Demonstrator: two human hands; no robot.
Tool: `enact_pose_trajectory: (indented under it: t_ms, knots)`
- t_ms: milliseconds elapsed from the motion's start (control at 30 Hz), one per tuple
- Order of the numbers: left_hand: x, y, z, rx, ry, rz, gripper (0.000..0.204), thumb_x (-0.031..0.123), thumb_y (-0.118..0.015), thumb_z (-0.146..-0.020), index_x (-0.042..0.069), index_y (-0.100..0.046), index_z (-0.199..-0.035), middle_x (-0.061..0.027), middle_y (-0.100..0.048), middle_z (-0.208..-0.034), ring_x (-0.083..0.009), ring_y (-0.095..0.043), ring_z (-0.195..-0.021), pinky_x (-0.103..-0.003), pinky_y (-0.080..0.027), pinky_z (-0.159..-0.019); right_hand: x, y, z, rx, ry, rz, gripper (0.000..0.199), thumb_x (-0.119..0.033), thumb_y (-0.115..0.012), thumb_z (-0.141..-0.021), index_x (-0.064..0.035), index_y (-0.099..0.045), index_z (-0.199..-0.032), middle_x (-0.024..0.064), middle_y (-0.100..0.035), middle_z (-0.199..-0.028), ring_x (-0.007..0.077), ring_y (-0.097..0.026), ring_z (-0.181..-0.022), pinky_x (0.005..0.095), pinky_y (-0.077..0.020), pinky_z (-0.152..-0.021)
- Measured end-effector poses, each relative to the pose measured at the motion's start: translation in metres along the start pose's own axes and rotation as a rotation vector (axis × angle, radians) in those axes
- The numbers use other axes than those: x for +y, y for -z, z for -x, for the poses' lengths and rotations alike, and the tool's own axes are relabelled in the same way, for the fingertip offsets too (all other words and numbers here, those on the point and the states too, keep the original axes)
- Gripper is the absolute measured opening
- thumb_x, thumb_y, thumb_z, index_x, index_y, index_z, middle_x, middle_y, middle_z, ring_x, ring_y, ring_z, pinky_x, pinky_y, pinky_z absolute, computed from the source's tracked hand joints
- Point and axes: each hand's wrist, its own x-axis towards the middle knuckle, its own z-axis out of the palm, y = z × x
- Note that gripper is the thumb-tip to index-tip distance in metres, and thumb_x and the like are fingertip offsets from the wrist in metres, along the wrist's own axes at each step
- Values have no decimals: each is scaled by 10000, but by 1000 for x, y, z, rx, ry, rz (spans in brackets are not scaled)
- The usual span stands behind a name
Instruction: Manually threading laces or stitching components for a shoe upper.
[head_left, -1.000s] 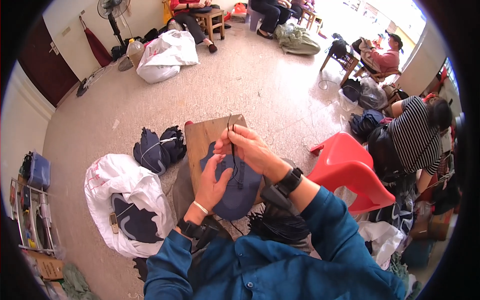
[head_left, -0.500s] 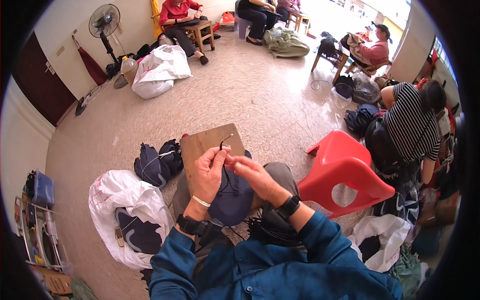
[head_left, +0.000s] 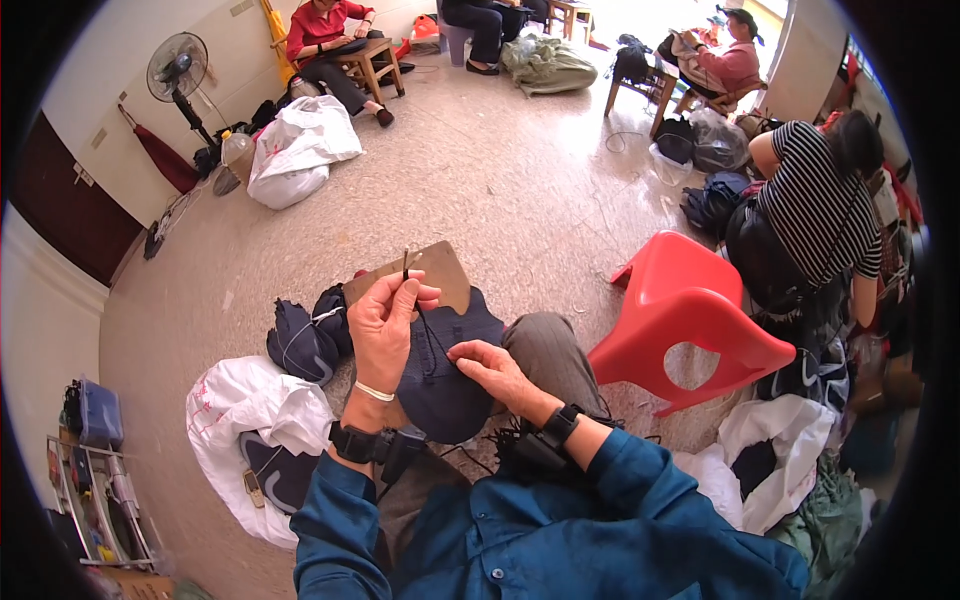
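Observation:
My left hand [head_left: 383, 325] is raised over my lap, its thumb and fingers pinched on a black cord [head_left: 425, 325]. A short end of the cord sticks up above the fingers, and the rest slants down to a navy fabric piece [head_left: 450, 405]. That piece looks like a shoe upper and lies across my lap, against a wooden stool top [head_left: 440, 268]. Lower and to the right, my right hand [head_left: 500, 380] has thumb and forefinger closed at the cord's lower stretch, just over the fabric. What exactly sits between those fingertips is too small to make out.
Left of me are tied navy bundles [head_left: 300, 340] and a white sack [head_left: 225, 390] holding more pieces. A red plastic chair [head_left: 690, 280] stands at my right, with a person in a striped top [head_left: 815, 200] beyond it. Other people sit working at the back.
My hands, together above the stool before, are now apart: the left has shifted slightly left, the right has dropped toward the fabric. The cord is stretched between them, and the view has shifted slightly.

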Motion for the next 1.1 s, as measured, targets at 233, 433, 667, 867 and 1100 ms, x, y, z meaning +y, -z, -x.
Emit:
enact_pose_trajectory:
  t_ms: [233,433,667,867,1100]
  knots:
    - [-2,-3,-5,48,-26,4,210,157,-644,-1026,-31,-697,-1103,-127,-758,-919,-158,-732,-783,-257,-595,-742,9,-6,-2,38,113,134,283,-96,-578,-998,20,-636,-1248,89,-701,-1127,156,-644,-1067,292,-510,-962]
    - [0,-7,-4,69,-56,10,197,155,-639,-1028,-28,-689,-1082,-130,-760,-924,-172,-740,-794,-264,-601,-738,11,-7,-5,40,131,184,277,-58,-562,-1014,30,-624,-1269,49,-677,-1118,120,-609,-1056,272,-494,-963]
    - [0,-1,-6,60,-72,-22,174,135,-642,-1023,-22,-682,-1088,-129,-760,-935,-175,-743,-810,-258,-596,-760,15,-9,-6,75,146,208,264,-66,-570,-996,30,-641,-1231,102,-706,-1111,166,-650,-1046,299,-515,-946]
    - [-2,1,-5,93,-49,50,180,120,-650,-1015,-25,-649,-1122,-149,-762,-944,-190,-749,-828,-272,-600,-783,18,-12,-4,143,166,303,191,-118,-629,-988,-9,-687,-1135,99,-712,-1018,160,-661,-936,300,-531,-855]
    - [-6,5,-4,107,-58,39,192,135,-652,-1014,-29,-649,-1113,-154,-760,-952,-201,-752,-837,-286,-613,-792,15,-24,-6,244,257,433,111,-114,-661,-959,-5,-668,-984,98,-633,-877,209,-614,-797,333,-511,-747]
